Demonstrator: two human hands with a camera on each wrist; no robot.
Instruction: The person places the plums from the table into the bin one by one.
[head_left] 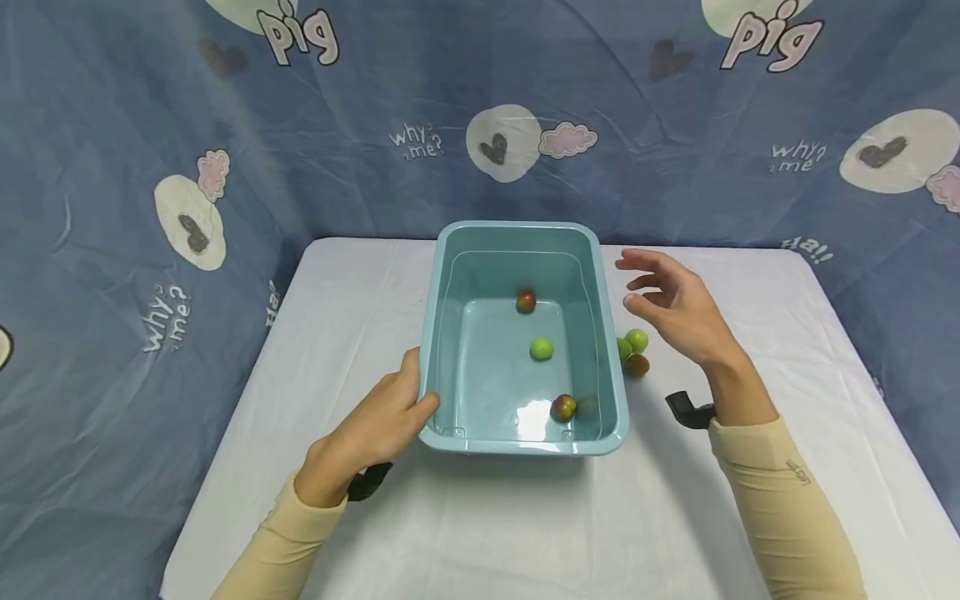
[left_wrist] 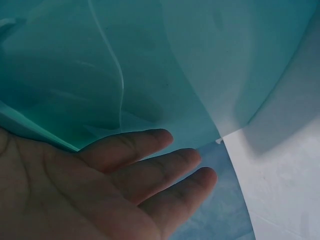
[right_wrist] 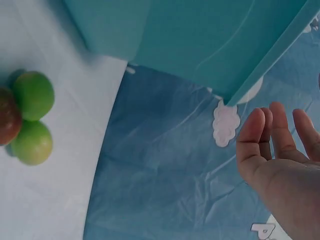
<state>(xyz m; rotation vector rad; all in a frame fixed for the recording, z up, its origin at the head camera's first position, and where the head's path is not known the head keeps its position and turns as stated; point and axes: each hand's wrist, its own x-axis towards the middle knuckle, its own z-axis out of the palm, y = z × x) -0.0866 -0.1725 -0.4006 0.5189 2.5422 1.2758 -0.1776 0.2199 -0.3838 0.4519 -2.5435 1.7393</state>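
Note:
My left hand (head_left: 382,414) grips the left rim of a light teal plastic bin (head_left: 525,446), thumb over the edge. In the left wrist view its fingers (left_wrist: 165,175) extend along the bin's outer wall. Inside the bin lie one small green round fruit (head_left: 542,348) and two reddish-brown ones, a far fruit (head_left: 527,301) and a near fruit (head_left: 563,407). My right hand (head_left: 678,312) is raised beyond the bin's right side, fingers loosely bent around nothing. Below it, beside the bin, two green fruits (right_wrist: 33,95) and a reddish-brown fruit (head_left: 636,365) touch in a cluster.
A white cloth (head_left: 360,333) covers the table under the bin. Blue printed fabric (head_left: 360,183) hangs behind and along both sides of the table. A black strap (head_left: 690,412) shows at the right wrist, another (head_left: 370,482) at the left.

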